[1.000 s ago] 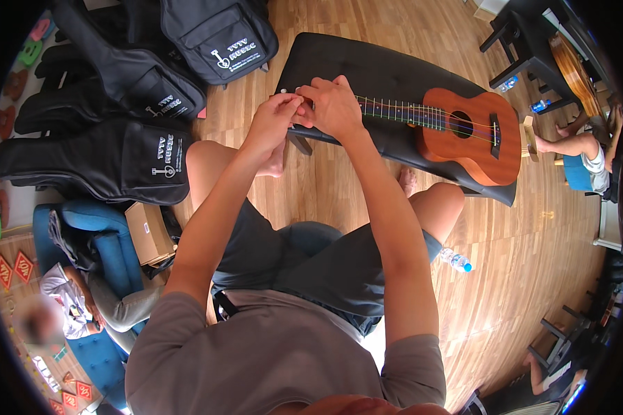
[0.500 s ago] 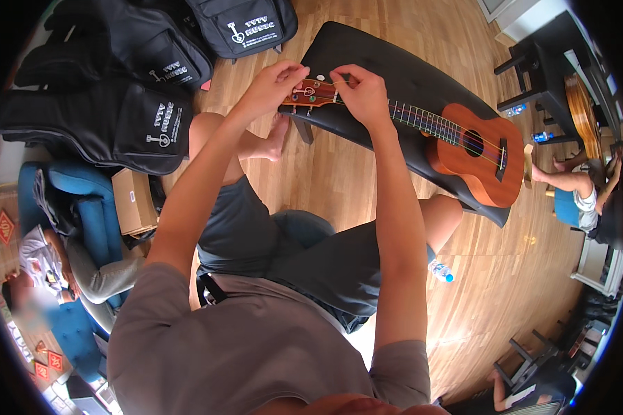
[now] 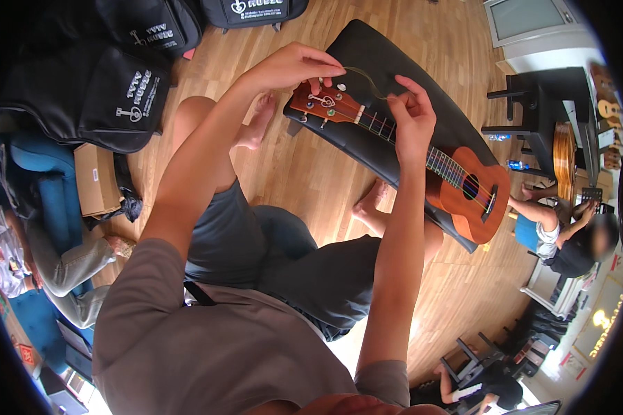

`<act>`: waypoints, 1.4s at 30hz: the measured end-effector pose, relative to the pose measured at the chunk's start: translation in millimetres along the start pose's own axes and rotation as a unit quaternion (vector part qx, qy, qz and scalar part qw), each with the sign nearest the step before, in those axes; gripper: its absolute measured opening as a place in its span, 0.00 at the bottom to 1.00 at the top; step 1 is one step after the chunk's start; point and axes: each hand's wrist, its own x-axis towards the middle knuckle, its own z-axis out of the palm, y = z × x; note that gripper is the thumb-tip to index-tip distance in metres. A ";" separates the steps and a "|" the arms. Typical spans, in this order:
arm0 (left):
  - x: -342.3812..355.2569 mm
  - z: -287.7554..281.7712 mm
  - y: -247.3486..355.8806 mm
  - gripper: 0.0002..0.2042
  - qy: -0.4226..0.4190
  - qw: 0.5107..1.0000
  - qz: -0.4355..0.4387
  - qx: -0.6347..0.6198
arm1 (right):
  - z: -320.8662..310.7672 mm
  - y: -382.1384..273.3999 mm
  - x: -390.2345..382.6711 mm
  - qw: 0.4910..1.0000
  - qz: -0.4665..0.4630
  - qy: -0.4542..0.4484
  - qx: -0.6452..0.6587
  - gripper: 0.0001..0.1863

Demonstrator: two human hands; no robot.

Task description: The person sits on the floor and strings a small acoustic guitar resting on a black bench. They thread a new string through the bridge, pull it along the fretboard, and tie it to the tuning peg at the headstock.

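A brown ukulele [image 3: 457, 214] lies on a black padded bench [image 3: 367, 48], its headstock [image 3: 322, 102] toward my left hand. Above the headstock my left hand [image 3: 299, 68] is closed, thumb and finger pinching one end of a thin yellowish-green string [image 3: 368, 75]. The string bows in a loose curve across to my right hand [image 3: 412, 121], held over the neck. There the thumb and a finger pinch the string while another finger points up. Tuning pegs [image 3: 331, 112] show on the headstock, and strings run over the soundhole [image 3: 471, 185].
Black instrument bags [image 3: 83, 104] and a cardboard box [image 3: 95, 180] stand at the left. Beyond the bench at the right is a black table [image 3: 533, 104] with a guitar [image 3: 564, 162] beside it. Near it another person [image 3: 567, 238] sits. A person's legs [image 3: 83, 270] show on a blue sofa at left.
My hands have moved apart, the right one shifting right and down along the neck. The string now arcs visibly between them above the bench. The whole view has turned somewhat to the right.
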 end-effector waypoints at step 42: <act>-6.8 5.3 -36.3 0.09 0.010 0.991 0.132 -0.032 | 49.1 16.3 11.5 0.979 -0.021 -0.077 -0.187 0.07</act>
